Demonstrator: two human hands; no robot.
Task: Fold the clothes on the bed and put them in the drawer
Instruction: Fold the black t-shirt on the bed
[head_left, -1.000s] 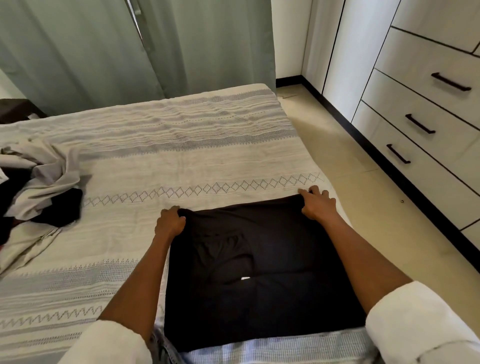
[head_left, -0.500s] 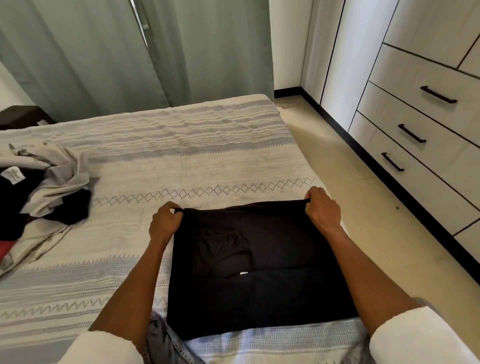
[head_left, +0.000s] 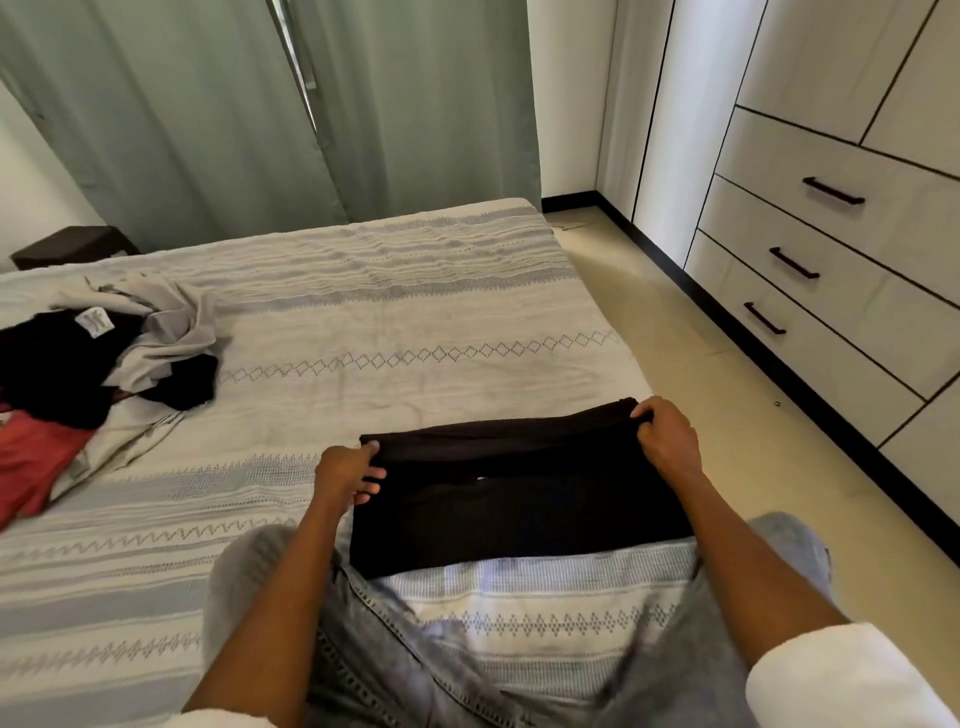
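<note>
A black garment (head_left: 519, 509) lies on the bed (head_left: 389, 322) near its right edge, close in front of me. My left hand (head_left: 348, 470) pinches its far left corner. My right hand (head_left: 662, 436) grips the far right corner. Between them the far edge is lifted off the bed and hangs over the rest of the cloth, which lies flat. A pile of unfolded clothes (head_left: 98, 364), grey, black and red, sits at the bed's left side. Shut drawers (head_left: 831, 270) with dark handles fill the wardrobe on the right.
A strip of beige floor (head_left: 727, 415) runs between the bed and the wardrobe. Green curtains (head_left: 260, 114) hang behind the bed. A dark bedside table (head_left: 72, 247) stands at the far left. My knees in grey trousers (head_left: 415, 649) rest on the bed's near edge.
Both hands have lifted the garment's far edge off the bed and drawn it toward me, over the rest of the cloth. The camera has tilted up and back.
</note>
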